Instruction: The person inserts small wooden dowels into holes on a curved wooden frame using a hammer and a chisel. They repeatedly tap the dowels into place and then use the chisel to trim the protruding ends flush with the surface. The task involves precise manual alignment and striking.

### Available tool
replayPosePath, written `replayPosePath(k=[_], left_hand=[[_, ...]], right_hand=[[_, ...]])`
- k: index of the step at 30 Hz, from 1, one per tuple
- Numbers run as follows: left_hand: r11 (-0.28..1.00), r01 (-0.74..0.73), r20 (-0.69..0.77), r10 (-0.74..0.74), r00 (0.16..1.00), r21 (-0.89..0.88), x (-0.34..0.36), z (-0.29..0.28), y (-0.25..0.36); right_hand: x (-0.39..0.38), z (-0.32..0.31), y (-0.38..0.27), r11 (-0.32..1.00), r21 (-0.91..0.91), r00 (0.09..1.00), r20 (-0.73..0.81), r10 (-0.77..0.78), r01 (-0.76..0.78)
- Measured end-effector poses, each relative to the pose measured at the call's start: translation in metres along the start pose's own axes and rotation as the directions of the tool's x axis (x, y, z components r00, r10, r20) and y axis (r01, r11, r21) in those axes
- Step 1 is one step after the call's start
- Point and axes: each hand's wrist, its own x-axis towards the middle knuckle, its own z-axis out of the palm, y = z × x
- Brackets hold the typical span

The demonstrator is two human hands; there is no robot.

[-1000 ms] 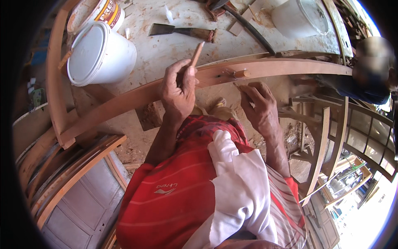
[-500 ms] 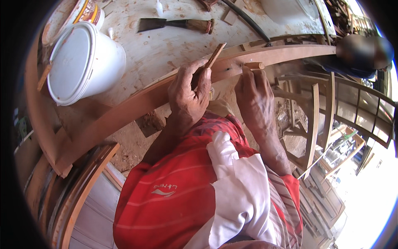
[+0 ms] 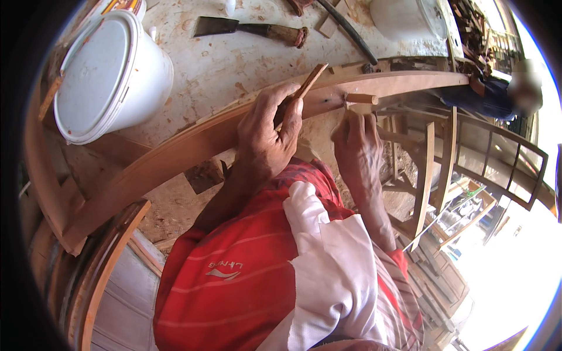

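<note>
1. Workshop floor, pale and dusty concrete (image 3: 234,64), seen from above; wooden furniture frames (image 3: 445,169) stacked at right, bright daylight beyond them.
2. Long curved wooden rail (image 3: 193,140) spans the view, low-left to upper-right, bowed. That is the workpiece.
3. Left hand (image 3: 269,137) is clenched around a thin wooden stick (image 3: 307,82); the stick pokes up past the fingers, tilted to the upper right, tip over the rail's top edge.
4. Right hand (image 3: 357,146) is just beside it, fingertips up against the rail's underside near a short wooden peg (image 3: 362,99) that lies on the rail, roughly along it. Whether the fingers pinch the peg or only touch the wood below it: cannot tell.
5. Key relation: the peg sits up and to the right of the left hand, directly above the right hand. Right hand is nearer. Stick tip is left of the peg, apart from it.
6. Rail's long axis runs across both hands, so both work on the same short stretch.
7. Surroundings: white plastic bucket (image 3: 111,70) with lid at upper left, touching nothing in hand; a flat-bladed chisel (image 3: 252,29) with a wooden handle lying on the floor beyond the rail; a second white bucket (image 3: 407,17) at top right.
8. Another person (image 3: 497,96) is at the far right edge, well apart.
</note>
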Motion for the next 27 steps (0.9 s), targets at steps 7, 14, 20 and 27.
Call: replayPosePath(k=[7,14,20,27], left_hand=[[0.995,0.092,-0.021,-0.093,0.995,-0.042,-0.002,0.0,0.002],[0.992,0.128,-0.106,-0.125,0.986,0.019,-0.002,0.006,0.005],[0.966,0.255,-0.324,-0.225,0.919,0.052,-0.002,0.027,0.01],[0.909,0.269,-0.528,-0.067,0.847,0.317,0.006,0.049,0.009]], right_hand=[[0.014,-0.053,0.057,0.985,0.138,0.994,0.06,0.096,-0.104],[0.101,-0.053,0.092,0.904,0.426,0.908,0.384,-0.168,-0.013],[0.176,-0.018,0.085,0.572,0.68,0.487,0.347,-0.802,0.458],[0.214,-0.006,0.105,0.307,0.722,0.1,0.315,-0.944,0.62]])
